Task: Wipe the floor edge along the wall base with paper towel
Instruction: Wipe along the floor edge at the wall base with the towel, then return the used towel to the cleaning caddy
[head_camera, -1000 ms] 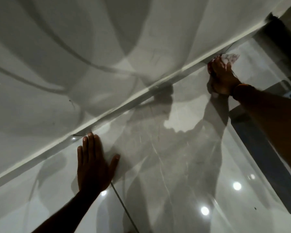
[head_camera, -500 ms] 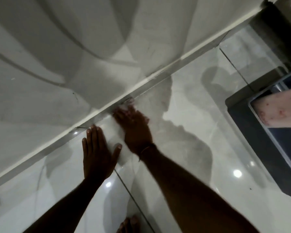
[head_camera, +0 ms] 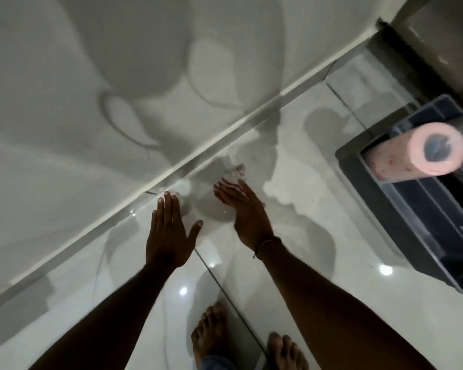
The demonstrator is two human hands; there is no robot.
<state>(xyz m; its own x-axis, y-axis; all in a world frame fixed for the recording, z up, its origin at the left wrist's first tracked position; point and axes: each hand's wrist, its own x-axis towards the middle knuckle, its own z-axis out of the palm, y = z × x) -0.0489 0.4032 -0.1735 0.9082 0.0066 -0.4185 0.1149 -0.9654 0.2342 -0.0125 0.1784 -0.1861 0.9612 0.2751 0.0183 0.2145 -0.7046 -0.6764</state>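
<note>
left hand (head_camera: 169,236): flat on glossy floor tile (head_camera: 292,263), fingers spread, empty. right hand (head_camera: 245,209): blurred, fingers extended over crumpled paper towel (head_camera: 238,170) near wall base (head_camera: 211,141); grip indeterminate. paper towel roll (head_camera: 417,153) in grey bin (head_camera: 412,217).

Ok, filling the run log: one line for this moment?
left hand flat on floor tile | right hand pressing paper towel near wall base | roll in bin

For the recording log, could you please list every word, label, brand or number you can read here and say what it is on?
None: no readable text shows in this view.
The pink paper towel roll bears only red specks, no lettering.
The dark plastic bin shows no label.
The wall and floor tiles carry only shadows and light reflections.
</note>
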